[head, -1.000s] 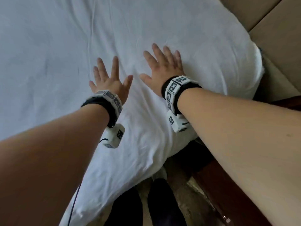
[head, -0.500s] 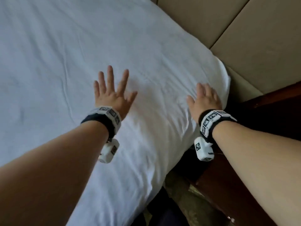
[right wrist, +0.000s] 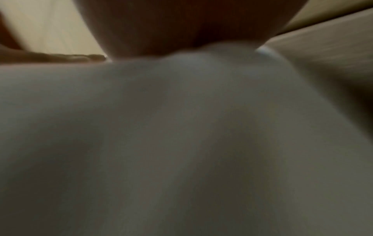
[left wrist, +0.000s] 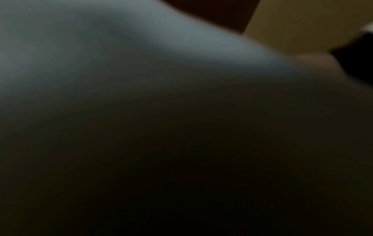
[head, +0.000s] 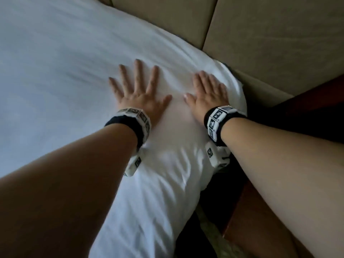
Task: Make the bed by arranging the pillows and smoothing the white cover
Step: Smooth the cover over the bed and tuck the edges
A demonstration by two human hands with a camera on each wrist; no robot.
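Note:
The white cover [head: 65,75] spreads over the bed and bulges at its near right corner. My left hand [head: 138,90] lies flat on the bulge with fingers spread wide. Just to its right, my right hand [head: 208,92] presses palm-down on the cover beside the corner, fingers straight and close together. Creases [head: 178,164] run down the cover's side below both wrists. The left wrist view is dark, with only blurred white cover [left wrist: 101,47]. In the right wrist view, blurred white cover [right wrist: 181,127] fills most of the picture. No separate pillow shows.
A beige padded headboard [head: 270,38] rises behind the bed's corner. Dark wooden furniture [head: 307,101] stands at the right of the bed, with a narrow dark gap [head: 210,211] and a strip of floor between them.
Both hands have slid up the cover toward the headboard corner. The left hand has come closer to the right one. The view has shifted toward the headboard.

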